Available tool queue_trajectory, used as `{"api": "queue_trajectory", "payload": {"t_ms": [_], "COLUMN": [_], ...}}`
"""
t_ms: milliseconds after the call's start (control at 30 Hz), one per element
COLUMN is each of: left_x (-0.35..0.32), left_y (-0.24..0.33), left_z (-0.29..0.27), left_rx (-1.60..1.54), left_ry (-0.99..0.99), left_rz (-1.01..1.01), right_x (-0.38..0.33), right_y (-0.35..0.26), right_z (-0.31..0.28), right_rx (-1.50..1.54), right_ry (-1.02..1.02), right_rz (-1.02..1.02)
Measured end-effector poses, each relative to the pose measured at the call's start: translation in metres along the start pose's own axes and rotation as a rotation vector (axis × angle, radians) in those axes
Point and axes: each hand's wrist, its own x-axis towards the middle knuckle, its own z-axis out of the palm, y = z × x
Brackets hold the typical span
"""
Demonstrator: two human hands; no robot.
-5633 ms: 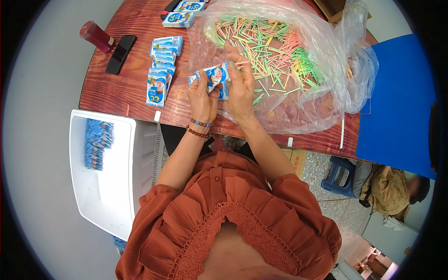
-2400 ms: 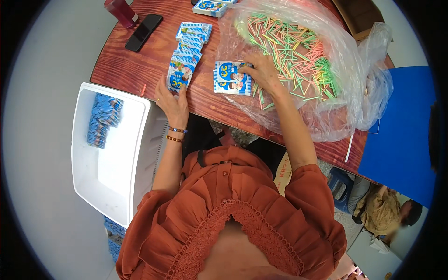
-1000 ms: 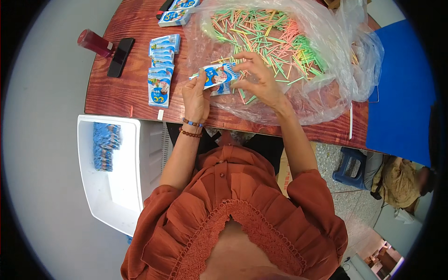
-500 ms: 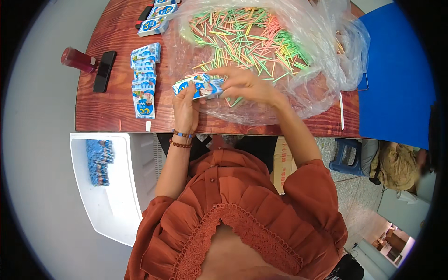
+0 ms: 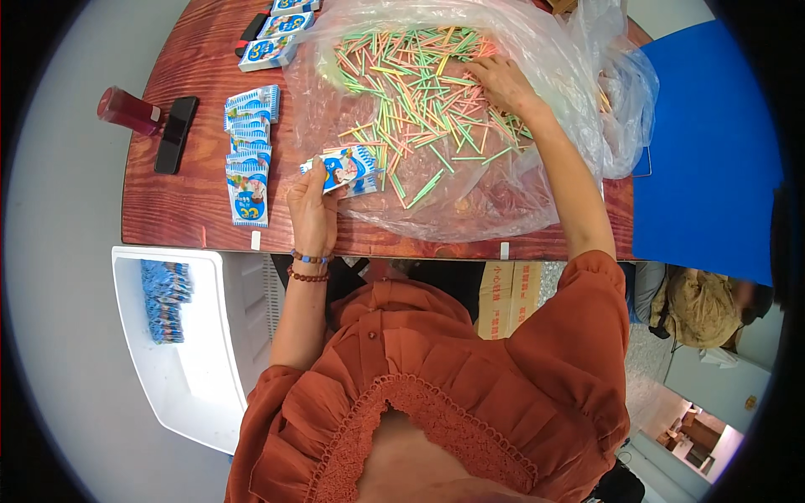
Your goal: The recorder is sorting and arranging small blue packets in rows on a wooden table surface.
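Some bare tabletop (image 5: 279,198) separates left fingers (image 5: 318,174) from packet row (image 5: 248,186).

The left hand (image 5: 311,211) holds a packet (image 5: 345,169) over the bench (image 5: 186,211); the right hand (image 5: 506,86) is among sticks (image 5: 409,105) on clear plastic (image 5: 563,71). A phone (image 5: 176,136) lies beside a bottle (image 5: 127,110).

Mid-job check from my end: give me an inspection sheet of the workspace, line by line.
Surface: red-brown wood-grain table.
Job's things: blue-and-white packet in hand; row of packets at left; coloured sticks loose in or on the clear plastic bag.
Clutter: dark phone and red bottle, left of the row.
Hands: left hand grips the packet; right hand is among the sticks, fingers partly hidden, grasp unclear.
Cables: nothing seen for certain.
Surroundings: white bin holding blue packets, lower left; blue panel, right.
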Motion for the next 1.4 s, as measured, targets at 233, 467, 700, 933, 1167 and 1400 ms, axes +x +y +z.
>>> {"api": "queue_trajectory", "payload": {"t_ms": [233,467,700,933,1167,1400], "left_x": [0.002,0.001,0.003,0.0,0.0,0.008], "left_y": [-0.001,-0.001,-0.001,-0.001,-0.003,-0.005], "left_z": [0.0,0.006,-0.001,-0.003,-0.001,0.016], "left_rx": [-0.023,-0.006,-0.008,-0.021,-0.031,-0.088], "left_ry": [0.021,0.018,0.009,0.031,0.031,0.037], "left_rz": [0.002,0.006,-0.003,0.002,-0.002,-0.009], "right_x": [0.013,0.002,0.007,0.017,0.013,0.02], "right_y": [0.014,0.02,0.021,-0.036,-0.073,-0.115], "right_z": [0.003,0.009,0.012,0.003,0.036,-0.006], "right_rx": [-0.109,-0.154,0.334,1.572,2.107,2.192], "right_ry": [-0.237,-0.122,-0.024,0.093,0.312,0.471], "right_rz": [-0.041,-0.093,0.136,0.539,0.545,0.429]}}
